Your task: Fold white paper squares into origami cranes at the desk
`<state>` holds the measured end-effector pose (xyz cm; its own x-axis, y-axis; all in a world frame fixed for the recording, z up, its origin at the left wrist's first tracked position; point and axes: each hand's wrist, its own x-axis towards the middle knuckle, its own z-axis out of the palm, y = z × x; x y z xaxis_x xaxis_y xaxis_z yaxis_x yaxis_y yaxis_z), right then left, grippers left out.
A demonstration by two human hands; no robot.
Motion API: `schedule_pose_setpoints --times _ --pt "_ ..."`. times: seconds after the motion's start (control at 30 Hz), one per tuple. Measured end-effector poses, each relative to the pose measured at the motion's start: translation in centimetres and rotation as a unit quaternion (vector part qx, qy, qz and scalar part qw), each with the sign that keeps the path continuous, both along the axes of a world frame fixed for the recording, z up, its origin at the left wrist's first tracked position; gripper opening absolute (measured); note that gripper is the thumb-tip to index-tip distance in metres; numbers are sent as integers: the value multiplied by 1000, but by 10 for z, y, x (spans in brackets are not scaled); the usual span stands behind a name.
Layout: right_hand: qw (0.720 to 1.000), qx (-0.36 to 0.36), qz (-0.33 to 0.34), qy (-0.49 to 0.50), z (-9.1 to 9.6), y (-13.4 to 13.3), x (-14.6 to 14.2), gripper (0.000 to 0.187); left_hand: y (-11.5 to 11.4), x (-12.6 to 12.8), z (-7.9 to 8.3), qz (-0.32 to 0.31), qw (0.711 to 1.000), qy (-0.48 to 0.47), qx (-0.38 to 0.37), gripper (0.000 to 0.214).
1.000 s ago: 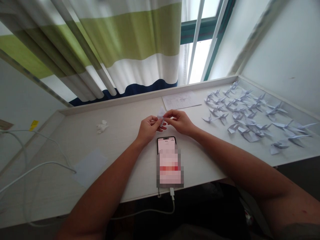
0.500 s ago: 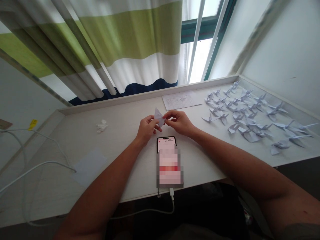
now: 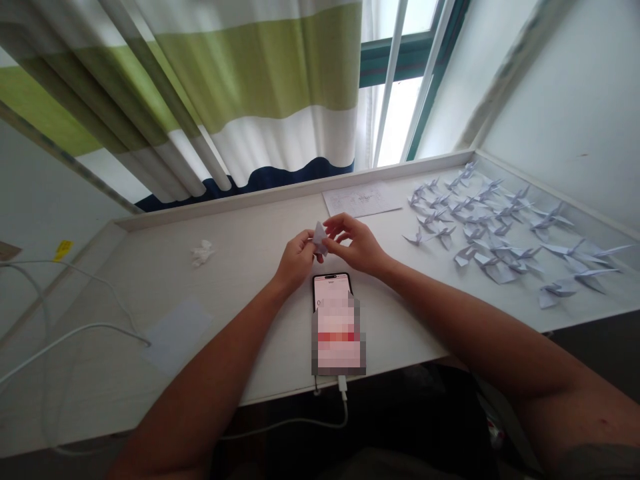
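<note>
A small folded piece of pale paper [image 3: 319, 238] is pinched between my left hand [image 3: 296, 259] and my right hand [image 3: 356, 244], a little above the white desk [image 3: 240, 267]. Both hands have their fingertips closed on it, the left from the left side and the right from the right. A phone [image 3: 336, 320] lies flat on the desk just in front of my hands, with a cable plugged in at its near end.
Several folded paper cranes [image 3: 493, 230] are spread over the right part of the desk. A printed sheet [image 3: 361, 199] lies at the back, a crumpled white scrap [image 3: 203, 253] to the left, a blank paper square [image 3: 177, 333] nearer, and white cables [image 3: 60, 337] on the far left.
The folded paper has been turned and pressed narrower between my fingers. My right hand's fingers have lifted and shifted slightly left over it. Both hands stay in the same spot.
</note>
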<state>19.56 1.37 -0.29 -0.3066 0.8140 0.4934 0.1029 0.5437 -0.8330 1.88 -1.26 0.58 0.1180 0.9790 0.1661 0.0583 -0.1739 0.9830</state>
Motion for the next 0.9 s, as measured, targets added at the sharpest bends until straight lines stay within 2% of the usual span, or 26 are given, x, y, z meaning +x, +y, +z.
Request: schedule_pose_setpoints --times 0.2,0.37,0.57,0.73,0.9 --pt "999 37 -7 -32 2 -1 1 18 3 0 -4 36 999 4 -12 8" --pt "996 56 -11 -71 5 -3 1 17 3 -1 -5 54 999 -8 -5 20" --pt "999 -17 -35 -27 -2 2 -1 24 2 0 -5 55 998 7 12 23" --pt "995 -90 -9 51 -9 9 -3 25 1 2 -6 20 1000 -14 5 28" --pt "992 -98 21 73 -9 9 -3 23 1 1 -8 1 1000 -26 -6 25"
